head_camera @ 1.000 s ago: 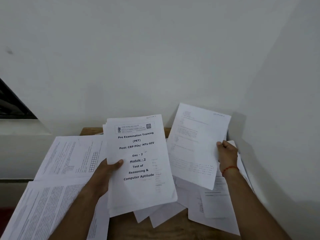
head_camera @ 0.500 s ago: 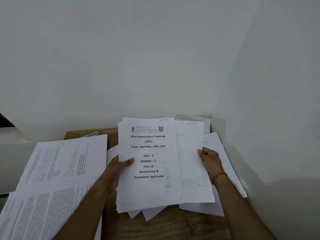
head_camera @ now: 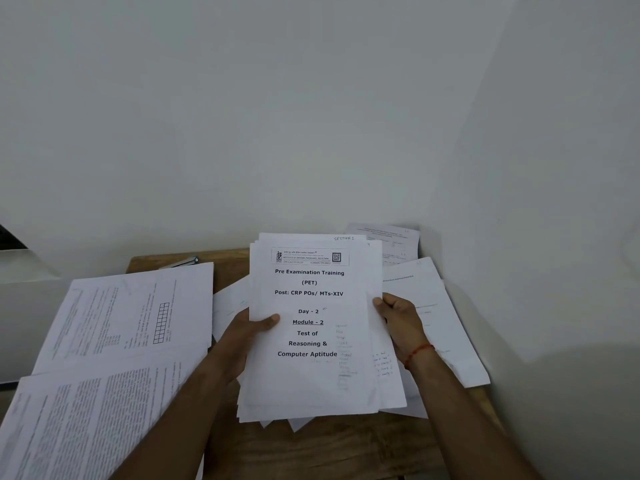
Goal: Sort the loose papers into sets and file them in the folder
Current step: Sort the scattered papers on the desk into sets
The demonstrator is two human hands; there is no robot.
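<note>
The stack (head_camera: 313, 379) hides the fingers of the left hand (head_camera: 242, 336) and right hand (head_camera: 401, 323); only the thumbs show. Sheets (head_camera: 298, 426) under it show just corners at 6 o'clock. Pages (head_camera: 86, 410) at 8 o'clock run off the edge, their print too small to read. A metal thing (head_camera: 185, 262) at 10 o'clock is mostly covered.

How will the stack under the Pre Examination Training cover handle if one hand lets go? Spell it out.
Probably floppy: the stack is loose thin sheets, held at both sides by the left hand and right hand. Likely to fan apart: its edges sit uneven and corners poke out below. Probably light enough for one hand.
</note>
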